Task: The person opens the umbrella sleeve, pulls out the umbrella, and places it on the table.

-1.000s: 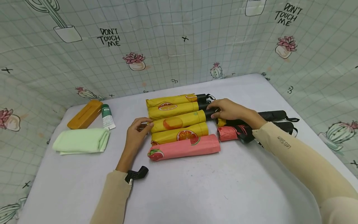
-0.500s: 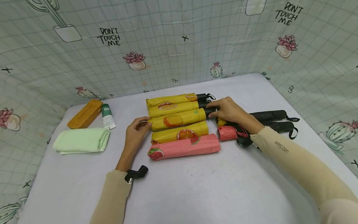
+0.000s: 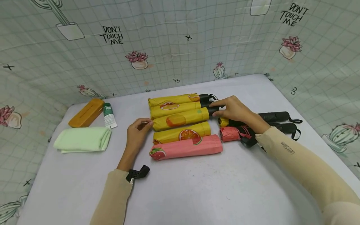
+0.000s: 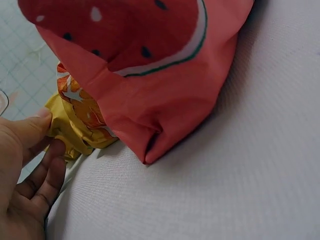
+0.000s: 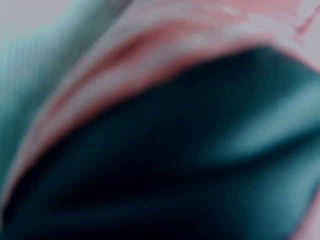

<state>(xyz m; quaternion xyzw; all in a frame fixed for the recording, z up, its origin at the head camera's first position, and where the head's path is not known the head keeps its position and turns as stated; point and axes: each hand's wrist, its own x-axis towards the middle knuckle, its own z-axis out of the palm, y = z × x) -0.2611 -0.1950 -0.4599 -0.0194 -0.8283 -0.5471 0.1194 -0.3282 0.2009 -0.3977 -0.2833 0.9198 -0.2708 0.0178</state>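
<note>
Both of my hands are at a yellow folding umbrella (image 3: 181, 119) with a mango print, in its fabric sleeve. My left hand (image 3: 137, 132) pinches the sleeve's left end; in the left wrist view its thumb presses on the yellow fabric (image 4: 67, 125). My right hand (image 3: 233, 109) grips the black handle (image 3: 214, 110) at the other end. Two more yellow umbrellas, the nearer one (image 3: 175, 108) with an orange-slice print, lie just beyond. On the near side lie a yellow orange-print sleeve (image 3: 182, 132) and a pink watermelon sleeve (image 3: 185, 147), neither showing a handle.
Under my right forearm lie black-shafted umbrellas (image 3: 274, 117), one with pink fabric (image 3: 230, 133). To the left are a folded pale green cloth (image 3: 81, 139), a brown case (image 3: 86, 113) and a green-and-white tube (image 3: 109, 115). The right wrist view is blurred dark and pink fabric.
The mango-print umbrella has shifted slightly away from me, nearer the yellow umbrellas beyond it. Its gap to the orange-print sleeve is wider. Both hands stay at its ends.
</note>
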